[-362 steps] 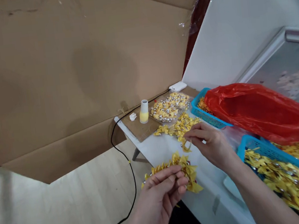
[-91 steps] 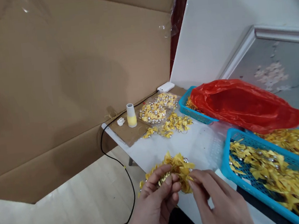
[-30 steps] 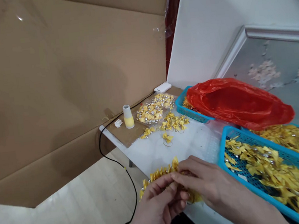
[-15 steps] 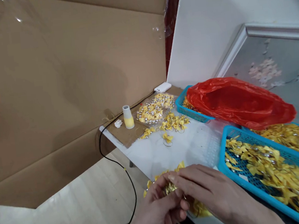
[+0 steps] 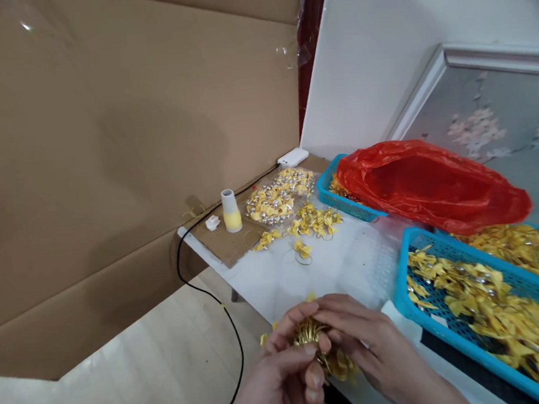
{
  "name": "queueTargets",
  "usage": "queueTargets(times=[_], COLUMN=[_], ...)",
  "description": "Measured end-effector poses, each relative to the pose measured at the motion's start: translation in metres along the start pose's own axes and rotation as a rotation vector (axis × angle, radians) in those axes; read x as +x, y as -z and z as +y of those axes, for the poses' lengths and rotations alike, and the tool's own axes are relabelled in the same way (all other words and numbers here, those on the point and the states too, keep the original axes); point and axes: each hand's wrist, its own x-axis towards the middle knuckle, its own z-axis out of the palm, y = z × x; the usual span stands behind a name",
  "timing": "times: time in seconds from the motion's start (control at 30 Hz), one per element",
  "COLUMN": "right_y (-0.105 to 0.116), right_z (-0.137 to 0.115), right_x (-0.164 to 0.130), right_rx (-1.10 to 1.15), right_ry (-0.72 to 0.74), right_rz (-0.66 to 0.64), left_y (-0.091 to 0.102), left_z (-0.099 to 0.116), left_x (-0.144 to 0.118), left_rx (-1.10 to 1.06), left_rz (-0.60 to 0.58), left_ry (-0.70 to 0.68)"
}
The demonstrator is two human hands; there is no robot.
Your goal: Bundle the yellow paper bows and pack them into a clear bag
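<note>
In my left hand [image 5: 284,372] is a bunch of gold wire stems [image 5: 306,332], pinched between thumb and fingers. Yellow fabric flowers [image 5: 339,366] on the stems hang below and poke out past the fingers. My right hand [image 5: 388,347] curls over the far right side of the same bunch, its fingertips partly hidden behind the wires and flowers. Just beyond the hands, a single yellow flower [image 5: 303,249] with a looped wire lies on the white table [image 5: 279,285].
To the right stands a blue basket [image 5: 406,264] of yellow flowers with silver beads. A red plastic bag [image 5: 432,177] covers parts of other baskets. Farther back are a bagged beaded garland [image 5: 274,200], a grey-yellow cone [image 5: 232,213] and a white device [image 5: 293,157]. A black cable [image 5: 239,341] hangs off the left edge.
My right hand has slid down and back from over my left fingers, curling at the bunch's right side. More of the gold stems now shows.
</note>
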Motion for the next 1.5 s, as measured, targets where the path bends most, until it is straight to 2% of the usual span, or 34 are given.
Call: queueTargets(times=[0.1,0.23,0.3,0.47,0.57,0.67,0.83,1.03,1.2,1.4,1.5], right_y=[-0.004,0.000,0.004,-0.001,-0.011,-0.014,0.005,0.019,0.020,0.024,0.029], right_z=[-0.002,-0.003,0.002,0.035,0.050,0.054,0.039,0.008,-0.014,-0.026,-0.023], right_x=[0.010,0.025,0.033,0.056,0.066,0.068,0.056,0.043,0.044,0.035,0.028], right_rx=[0.138,0.185,0.108,-0.204,-0.323,-0.345,-0.264,-0.224,-0.298,-0.009,0.065], right_ry=[-0.150,-0.161,-0.174,-0.287,-0.312,-0.305,-0.316,-0.403,-0.424,-0.459,-0.482], right_rz=[-0.067,-0.145,-0.093,0.190,0.220,0.228,0.285,0.199,0.293,0.056,0.019], left_y=[0.004,0.007,0.006,0.002,0.004,0.007,0.008,0.002,-0.002,-0.004,-0.004], left_z=[0.000,0.005,0.009,0.020,0.022,0.022,0.021,0.020,0.016,0.013,0.013], left_x=[0.000,-0.004,-0.009,-0.018,-0.017,-0.014,-0.011,-0.006,-0.002,0.002,0.002], left_rx=[0.042,0.134,0.155,0.148,0.140,0.118,0.118,0.123,0.119,0.097,0.112], left_rz=[-0.055,-0.043,0.012,0.175,0.235,0.267,0.271,0.226,0.214,0.200,0.205], left_ry=[0.004,0.004,-0.038,-0.118,-0.154,-0.179,-0.192,-0.164,-0.140,-0.139,-0.140])
